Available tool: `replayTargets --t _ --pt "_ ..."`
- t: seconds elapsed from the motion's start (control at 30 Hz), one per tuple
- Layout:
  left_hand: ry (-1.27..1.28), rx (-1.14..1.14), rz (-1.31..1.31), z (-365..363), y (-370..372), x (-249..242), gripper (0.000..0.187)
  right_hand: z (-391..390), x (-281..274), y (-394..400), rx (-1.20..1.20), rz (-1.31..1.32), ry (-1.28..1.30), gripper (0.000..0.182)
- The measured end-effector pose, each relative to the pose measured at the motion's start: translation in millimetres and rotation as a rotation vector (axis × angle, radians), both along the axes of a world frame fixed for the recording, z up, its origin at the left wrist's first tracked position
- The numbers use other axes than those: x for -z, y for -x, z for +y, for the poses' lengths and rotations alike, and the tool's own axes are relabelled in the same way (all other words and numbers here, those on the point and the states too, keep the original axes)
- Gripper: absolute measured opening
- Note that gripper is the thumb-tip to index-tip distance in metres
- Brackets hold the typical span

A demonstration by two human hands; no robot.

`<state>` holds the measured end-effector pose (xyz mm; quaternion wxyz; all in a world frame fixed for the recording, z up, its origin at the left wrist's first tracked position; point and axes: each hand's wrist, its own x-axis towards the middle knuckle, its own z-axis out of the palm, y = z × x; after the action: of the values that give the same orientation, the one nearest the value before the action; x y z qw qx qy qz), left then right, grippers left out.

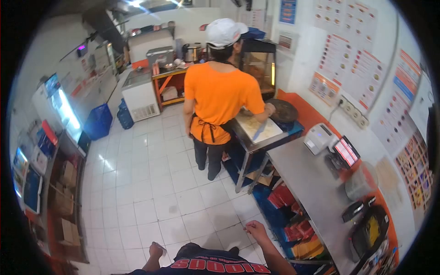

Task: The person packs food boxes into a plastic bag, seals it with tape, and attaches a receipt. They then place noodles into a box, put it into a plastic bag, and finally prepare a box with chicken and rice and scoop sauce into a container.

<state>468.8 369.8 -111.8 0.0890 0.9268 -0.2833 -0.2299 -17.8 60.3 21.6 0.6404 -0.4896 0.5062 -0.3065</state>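
Observation:
My left hand (pixel 156 250) hangs low in front of my body, over the tiled floor, with its fingers curled in. A pale edge shows at its fingers, and I cannot make out what it is. My right hand (pixel 256 230) is at the lower middle, bent at the wrist, fingers loosely curved and a little apart, with nothing visible in it. It is nearest to the steel counter (pixel 305 183) and the red packets (pixel 298 230) on the shelf beneath, apart from both. My dark shirt (pixel 215 263) with red and white lettering fills the bottom edge.
A co-worker in an orange shirt (pixel 222 91) stands ahead, one hand near a dark pan (pixel 284 111) beside a white cutting board (pixel 256 128). A card terminal (pixel 346 151) and a black bag (pixel 369 233) sit on the counter. Shelves with cardboard boxes (pixel 69 231) line the left.

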Motion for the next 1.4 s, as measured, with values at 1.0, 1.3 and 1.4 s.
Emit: replayTargets --t 1.0,1.3,1.4 --pt "1.073 0.077 0.765 -378.2 -448.4 -66.0 0.049 -216.6 5.0 -628.7 -0.347 0.266 -0.193 0.031" --pt "0.698 0.461 0.593 -557.1 -583.8 -138.6 0.028 -350.9 69.2 -769.2 -0.291 0.205 -0.298 0.029" --pt "0.649 0.499 0.559 -598.4 -634.9 -163.7 0.031 -413.6 72.5 -848.1 -0.338 0.241 -0.234 0.03"
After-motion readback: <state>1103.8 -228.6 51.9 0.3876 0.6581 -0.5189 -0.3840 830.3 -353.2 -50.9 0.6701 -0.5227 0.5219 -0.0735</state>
